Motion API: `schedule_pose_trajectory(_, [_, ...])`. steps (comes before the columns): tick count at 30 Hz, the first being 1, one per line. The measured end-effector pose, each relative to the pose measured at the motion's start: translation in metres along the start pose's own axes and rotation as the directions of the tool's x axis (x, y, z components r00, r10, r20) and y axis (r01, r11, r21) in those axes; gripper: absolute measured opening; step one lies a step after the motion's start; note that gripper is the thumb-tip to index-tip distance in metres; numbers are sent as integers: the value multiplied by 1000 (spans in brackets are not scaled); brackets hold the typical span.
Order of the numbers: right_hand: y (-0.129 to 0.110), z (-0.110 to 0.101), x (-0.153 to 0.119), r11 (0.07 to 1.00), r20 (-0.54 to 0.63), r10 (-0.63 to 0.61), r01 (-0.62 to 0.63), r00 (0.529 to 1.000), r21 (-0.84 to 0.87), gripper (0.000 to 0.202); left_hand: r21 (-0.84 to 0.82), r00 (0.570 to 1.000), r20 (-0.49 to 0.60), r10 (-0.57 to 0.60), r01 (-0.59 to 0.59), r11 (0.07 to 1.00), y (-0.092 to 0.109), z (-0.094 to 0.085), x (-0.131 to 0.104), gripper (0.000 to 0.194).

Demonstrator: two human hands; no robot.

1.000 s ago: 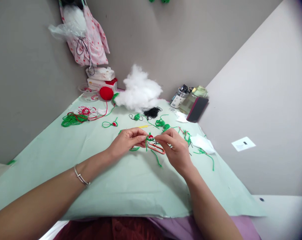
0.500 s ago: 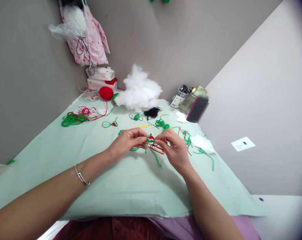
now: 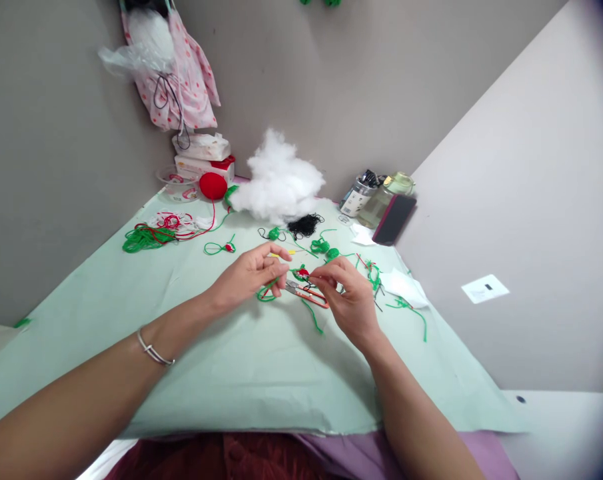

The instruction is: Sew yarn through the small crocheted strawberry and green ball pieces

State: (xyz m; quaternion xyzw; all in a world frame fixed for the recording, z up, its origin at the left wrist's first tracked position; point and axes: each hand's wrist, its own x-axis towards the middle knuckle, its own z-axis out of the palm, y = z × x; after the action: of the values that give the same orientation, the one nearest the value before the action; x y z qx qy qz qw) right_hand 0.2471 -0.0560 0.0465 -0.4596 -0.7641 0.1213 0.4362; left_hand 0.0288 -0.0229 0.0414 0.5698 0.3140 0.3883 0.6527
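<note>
A small red, green and white crocheted piece [image 3: 302, 273] is pinched between the thumb and fingers of my right hand [image 3: 348, 293]. My left hand [image 3: 258, 272] is just left of it, index finger raised. A short green yarn strand [image 3: 291, 270] runs from the piece to my left thumb, which appears to press it against the fingers. Scissors with orange handles [image 3: 318, 298] lie on the table under the piece. A loop of green yarn [image 3: 266, 295] shows below my left hand, and a yellow crochet hook [image 3: 292, 252] lies partly hidden behind it.
White stuffing [image 3: 281, 180] is heaped at the back beside black yarn [image 3: 305, 225]. A red yarn ball [image 3: 213, 186] and tangled green yarn [image 3: 148, 239] are at left. A phone [image 3: 394, 220] leans by a bottle at right, with paper [image 3: 406, 288] and green yarn scraps nearby.
My left hand has moved off the crocheted piece a little to the left, its index finger lifting. My right hand stays on the piece. More of the scissors shows.
</note>
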Motion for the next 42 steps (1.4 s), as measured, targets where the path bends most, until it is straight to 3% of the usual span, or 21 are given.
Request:
schedule_pose_trajectory(4, [-4, -1, 1, 999, 28, 20, -21, 999, 39, 13, -237, 993, -114, -33, 5, 972, 2, -7, 3, 22])
schedule_pose_trajectory(7, [-6, -1, 0, 997, 37, 33, -35, 999, 70, 12, -349, 991, -105, -78, 36, 936, 0, -5, 4, 17])
schedule_pose_trajectory(17, [-5, 0, 0, 998, -21, -49, 50, 999, 34, 14, -17, 989, 3, -149, 149, 989, -6, 4, 0, 32])
schedule_pose_trajectory(24, [-6, 1, 0, 996, -40, -75, 77, 996, 49, 16, -88, 994, -3, -111, 110, 990, -9, 5, 2, 30])
schedule_pose_trajectory(31, [-4, -1, 1, 992, -5, 39, -39, 999, 118, 17, -169, 987, -35, -158, 149, 974, -5, 7, 2, 30])
schedule_pose_trajectory(42, [-6, 7, -2, 936, 28, 207, -206, 978, 286, 12, -189, 990, -53, -131, 119, 975, -10, 15, 0, 23])
